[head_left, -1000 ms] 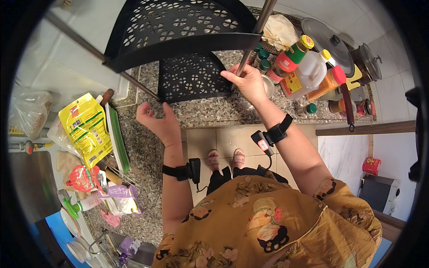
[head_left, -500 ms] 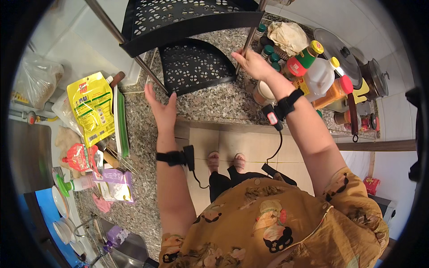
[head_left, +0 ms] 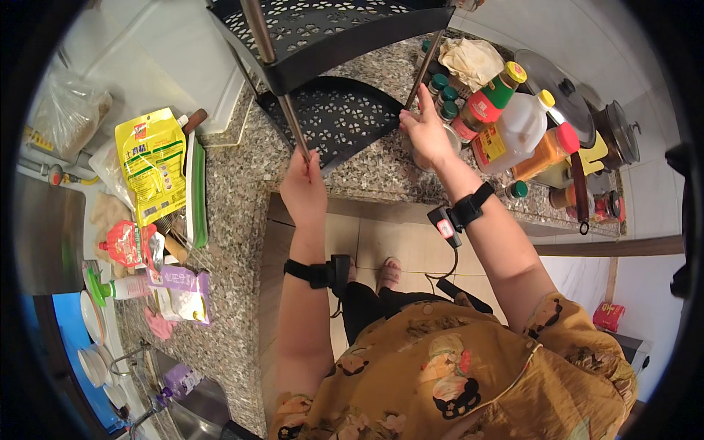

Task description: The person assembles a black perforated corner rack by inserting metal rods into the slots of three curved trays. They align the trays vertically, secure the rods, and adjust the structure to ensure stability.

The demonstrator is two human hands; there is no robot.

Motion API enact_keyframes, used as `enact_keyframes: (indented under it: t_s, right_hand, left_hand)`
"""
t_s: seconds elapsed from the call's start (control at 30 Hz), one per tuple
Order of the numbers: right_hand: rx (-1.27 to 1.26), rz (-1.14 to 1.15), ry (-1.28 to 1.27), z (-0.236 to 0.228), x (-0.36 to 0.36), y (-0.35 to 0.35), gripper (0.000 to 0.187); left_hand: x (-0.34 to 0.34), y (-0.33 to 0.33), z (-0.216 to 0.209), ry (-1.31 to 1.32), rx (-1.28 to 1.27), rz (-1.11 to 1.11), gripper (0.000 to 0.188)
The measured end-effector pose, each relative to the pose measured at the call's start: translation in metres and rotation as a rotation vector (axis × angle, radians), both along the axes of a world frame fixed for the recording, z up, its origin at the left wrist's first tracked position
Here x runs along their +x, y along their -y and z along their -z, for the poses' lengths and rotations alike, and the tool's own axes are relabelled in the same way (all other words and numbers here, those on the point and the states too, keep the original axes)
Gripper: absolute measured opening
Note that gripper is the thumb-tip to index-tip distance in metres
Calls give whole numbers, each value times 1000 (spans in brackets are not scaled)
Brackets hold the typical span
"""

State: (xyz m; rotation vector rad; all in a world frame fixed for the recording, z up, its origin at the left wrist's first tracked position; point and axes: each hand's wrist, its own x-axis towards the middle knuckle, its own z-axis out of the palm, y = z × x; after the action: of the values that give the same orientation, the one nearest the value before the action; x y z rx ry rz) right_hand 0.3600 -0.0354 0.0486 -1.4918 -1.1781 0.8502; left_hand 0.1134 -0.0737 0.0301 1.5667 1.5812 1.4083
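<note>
My left hand [head_left: 304, 192] is curled closely round the front pole [head_left: 292, 125] of the black rack [head_left: 367, 45], near the top middle of the frame. My right hand [head_left: 430, 138] is part open, with its fingers by the right pole [head_left: 427, 64]; from here I cannot tell if they squeeze it. The rack's bottom shelf [head_left: 352, 122], full of little flower holes, is over the speckled stone surface [head_left: 231, 194], and I cannot see if the two touch. At the upper right of the frame, a tall green and red bottle [head_left: 490, 101] stands by a cloudy jug [head_left: 510, 136]. At the left, I see a big yellow packet [head_left: 152, 167], with a purple and white bag [head_left: 181, 295] below it.
</note>
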Motion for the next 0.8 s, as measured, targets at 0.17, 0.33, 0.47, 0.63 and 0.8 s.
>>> enact_keyframes:
  t_s: [0.17, 0.33, 0.47, 0.63, 0.8]
  right_hand:
    - [-82, -70, -28, -14, -2, 14, 68]
    - [-73, -189, -182, -15, -20, 42, 44]
    - [-149, -279, -258, -3, -42, 70, 41]
    - [-206, -221, -220, -1, -49, 84, 33]
    - [-166, -37, -233, -25, -33, 78, 28]
  left_hand:
    - [21, 21, 3, -52, -23, 57, 30]
    - [45, 27, 7, -20, 3, 130, 27]
    - [52, 28, 6, -177, 174, 177, 26]
    - [55, 28, 7, -237, 131, 239, 27]
    - [54, 30, 2, -248, 116, 249, 26]
